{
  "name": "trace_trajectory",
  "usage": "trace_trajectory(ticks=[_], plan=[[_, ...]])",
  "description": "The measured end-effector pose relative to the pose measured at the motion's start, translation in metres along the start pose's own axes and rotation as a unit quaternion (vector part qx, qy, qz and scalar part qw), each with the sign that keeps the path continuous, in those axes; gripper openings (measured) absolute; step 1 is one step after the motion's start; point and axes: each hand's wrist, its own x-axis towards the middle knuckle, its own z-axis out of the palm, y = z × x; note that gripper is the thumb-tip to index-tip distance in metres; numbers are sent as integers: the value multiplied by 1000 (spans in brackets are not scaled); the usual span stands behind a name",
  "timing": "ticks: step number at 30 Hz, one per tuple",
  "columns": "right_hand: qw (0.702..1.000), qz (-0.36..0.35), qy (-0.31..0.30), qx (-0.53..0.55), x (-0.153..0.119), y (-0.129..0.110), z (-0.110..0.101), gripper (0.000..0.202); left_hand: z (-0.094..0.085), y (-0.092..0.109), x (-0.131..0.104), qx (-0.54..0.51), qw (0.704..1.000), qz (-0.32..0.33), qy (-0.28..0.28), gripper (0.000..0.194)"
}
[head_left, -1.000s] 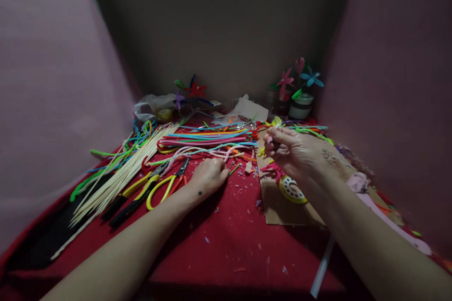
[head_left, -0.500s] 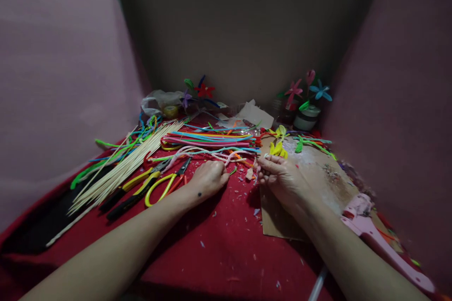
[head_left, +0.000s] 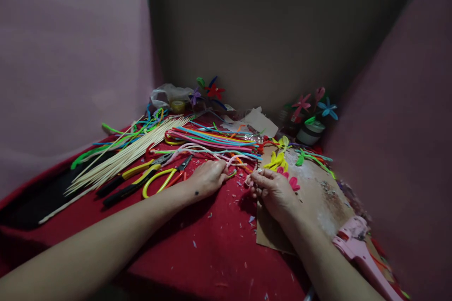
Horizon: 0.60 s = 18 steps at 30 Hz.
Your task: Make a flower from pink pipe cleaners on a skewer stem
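Note:
My left hand [head_left: 210,176] is closed with its knuckles up, beside the near edge of the pipe cleaners. A short greenish piece [head_left: 232,174] shows just past its fingertips; I cannot tell whether it is gripped. Over the left edge of the cardboard [head_left: 271,230], my right hand [head_left: 275,193] has thumb and fingers pinched together. Something small and whitish [head_left: 259,170] shows at those fingertips, too small to name. Pink-red fuzzy petals [head_left: 293,182] lie on the cardboard just behind this hand, and yellow fuzzy petals [head_left: 276,162] lie beyond.
Bundled pipe cleaners [head_left: 215,138] and thin wooden sticks [head_left: 130,155] lie left, near pliers [head_left: 136,176] and yellow-handled scissors [head_left: 160,181]. A pink glue gun [head_left: 356,240] is by my right forearm. Pipe-cleaner flowers [head_left: 327,108] stand behind, with a lidded jar [head_left: 310,132]. Scraps dot the red cloth [head_left: 212,244].
My right hand has shifted slightly left and nearer, and pink-red petals now show behind it. My left hand stays closed in nearly the same place. The camera view has turned a little.

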Motion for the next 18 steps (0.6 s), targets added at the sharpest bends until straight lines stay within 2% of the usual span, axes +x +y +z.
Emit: trace_trajectory(ticks=[4, 11, 15, 18], plan=[[1000, 1, -4, -13, -1, 0, 3, 21, 4, -3, 1, -58, 998, 20, 32, 15], [1000, -2, -10, -11, 3, 2, 1, 19, 0, 2, -1, -79, 997, 1, 24, 13], [1000, 1, -2, -8, 3, 1, 1, 18, -4, 3, -3, -126, 990, 49, 48, 11], [1000, -3, 1, -15, 2, 0, 3, 16, -7, 5, -5, -184, 979, 83, 26, 15]])
